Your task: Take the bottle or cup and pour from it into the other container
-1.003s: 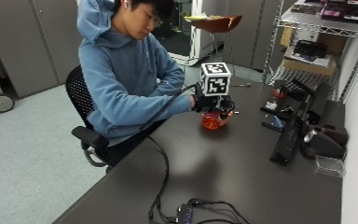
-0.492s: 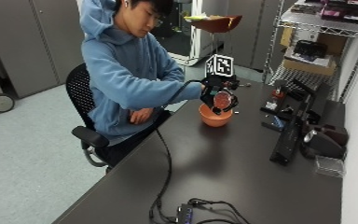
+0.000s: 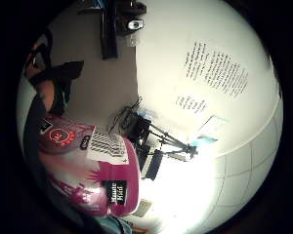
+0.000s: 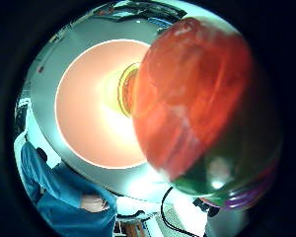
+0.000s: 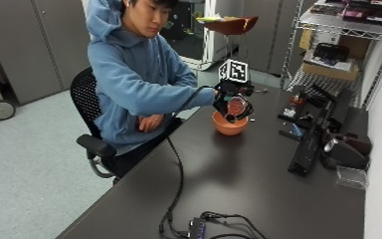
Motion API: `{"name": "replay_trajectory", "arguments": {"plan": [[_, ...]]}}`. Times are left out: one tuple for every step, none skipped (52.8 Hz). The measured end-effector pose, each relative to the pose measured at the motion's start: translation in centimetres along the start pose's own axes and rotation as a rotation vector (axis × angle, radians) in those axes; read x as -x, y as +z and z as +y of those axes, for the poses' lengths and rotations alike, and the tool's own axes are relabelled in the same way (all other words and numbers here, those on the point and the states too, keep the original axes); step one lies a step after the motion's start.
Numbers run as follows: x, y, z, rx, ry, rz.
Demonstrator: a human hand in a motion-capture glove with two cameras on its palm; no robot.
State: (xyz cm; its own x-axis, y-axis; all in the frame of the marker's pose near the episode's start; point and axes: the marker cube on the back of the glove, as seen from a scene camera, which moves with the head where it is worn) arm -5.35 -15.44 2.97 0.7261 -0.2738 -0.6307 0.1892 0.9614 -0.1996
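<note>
A: Seated at the left, bare hand (image 5: 152,122) tucked in the lap. Idle, so kept clear of the pour?
B: Likely. Gloved right hand (image 5: 225,101) reached across the table (image 5: 244,184), fingers wrapped round the bottle (image 5: 236,106).
A: Where exactly was the bottle?
B: Held above the bowl (image 5: 231,125), tilted, mouth down toward it. Judged a pouring posture, lined up over the opening to keep any spill inside.
A: Confirmed from the palm?
B: Yes. Bottle's red body (image 4: 192,94) close against the palm, bowl's orange inside (image 4: 96,103) directly below. Nothing seen streaming; contents hard to tell.
A: Further right?
B: Dark gear (image 5: 310,144) along the far edge, well apart from the bowl.
</note>
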Motion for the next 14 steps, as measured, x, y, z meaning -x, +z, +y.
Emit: {"name": "replay_trajectory", "arguments": {"plan": [[0.23, -0.11, -0.10, -0.005, -0.003, -0.009], [0.37, -0.17, -0.14, -0.011, -0.009, -0.018], [0.40, -0.17, -0.13, -0.017, -0.016, -0.026], [0.31, -0.12, -0.06, -0.021, -0.022, -0.030], [0.16, -0.04, 0.02, -0.023, -0.025, -0.030], [0.00, 0.05, 0.10, -0.023, -0.026, -0.028], [-0.10, 0.10, 0.15, -0.023, -0.026, -0.026], [-0.12, 0.10, 0.16, -0.023, -0.026, -0.025], [-0.05, 0.04, 0.14, -0.022, -0.027, -0.025], [0.04, -0.03, 0.11, -0.021, -0.027, -0.027], [0.10, -0.09, 0.09, -0.020, -0.026, -0.028], [0.12, -0.12, 0.10, -0.018, -0.024, -0.026], [0.09, -0.13, 0.13, -0.015, -0.022, -0.024], [0.06, -0.12, 0.15, -0.013, -0.020, -0.022]]}}
